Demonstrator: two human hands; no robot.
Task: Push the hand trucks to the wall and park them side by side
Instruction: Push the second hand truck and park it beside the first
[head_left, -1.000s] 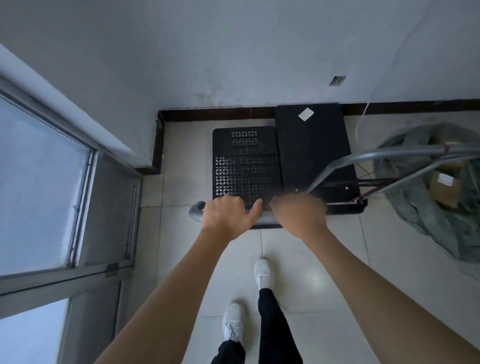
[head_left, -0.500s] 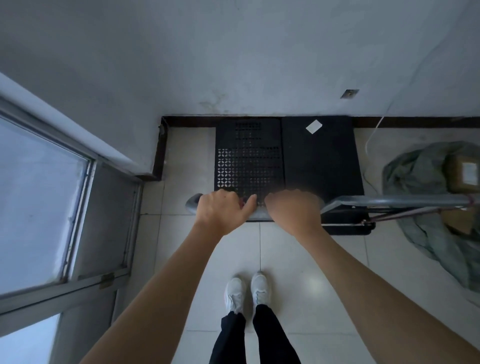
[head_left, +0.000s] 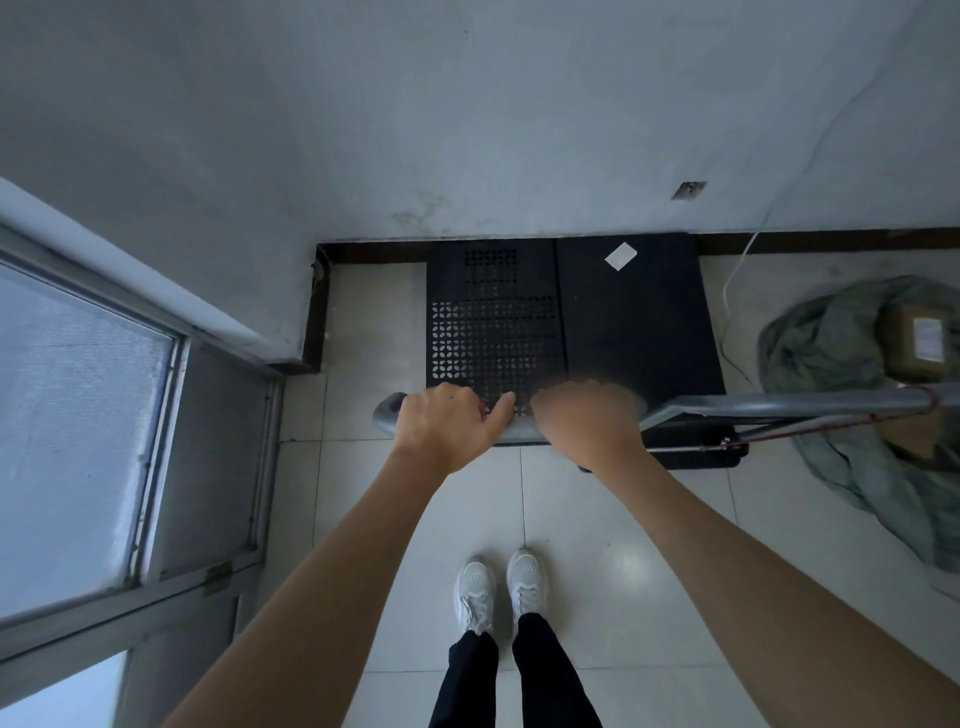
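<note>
With the wall now met by both black decks, the perforated hand truck sits flush beside the solid hand truck, so parking looks finished; next calls for letting go of the handle, which the left hand and right hand both grip.

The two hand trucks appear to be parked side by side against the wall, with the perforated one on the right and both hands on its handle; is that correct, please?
Not quite: the head view shows the perforated hand truck on the left, the solid-deck hand truck on the right. Both stand side by side against the wall, with the left hand and right hand on the perforated one's handle.
</note>
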